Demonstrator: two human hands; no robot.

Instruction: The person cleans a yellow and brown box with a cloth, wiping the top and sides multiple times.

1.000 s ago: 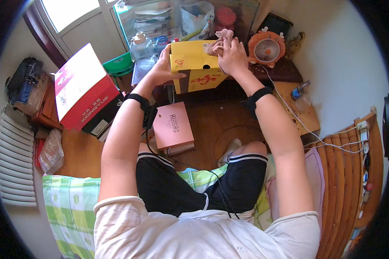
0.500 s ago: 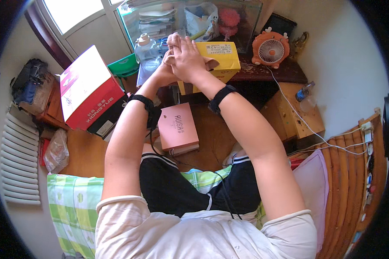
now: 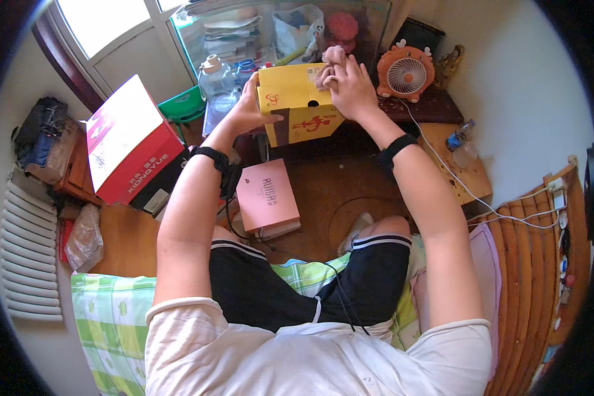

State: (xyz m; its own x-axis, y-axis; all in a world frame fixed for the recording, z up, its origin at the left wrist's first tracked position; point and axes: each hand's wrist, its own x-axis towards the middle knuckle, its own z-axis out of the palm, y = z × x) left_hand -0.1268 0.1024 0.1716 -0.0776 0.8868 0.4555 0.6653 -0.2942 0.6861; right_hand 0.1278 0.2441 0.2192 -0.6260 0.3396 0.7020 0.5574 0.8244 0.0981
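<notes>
A yellow box (image 3: 290, 84) with a brown patch and red print on its front sits on the dark table beyond my knees. My left hand (image 3: 247, 112) grips its left end, the thumb on the front and the fingers up the side. At the box's right end, my right hand (image 3: 353, 91) presses a crumpled pinkish-brown cloth (image 3: 334, 55) to the top. The cloth pokes out past the fingertips, and part of it is hidden under the hand. Black bands circle both wrists.
Left of the box stand a clear water jug (image 3: 218, 82) and a large red and white box (image 3: 135, 145). A pink box (image 3: 268, 195) lies below on the floor. An orange fan (image 3: 406, 72) trails a white cable on the right. Behind is a glass tank (image 3: 369, 26).
My right hand has moved right with the cloth, across the box top. My left hand has come away from the cloth and now grips the box's left end.
</notes>
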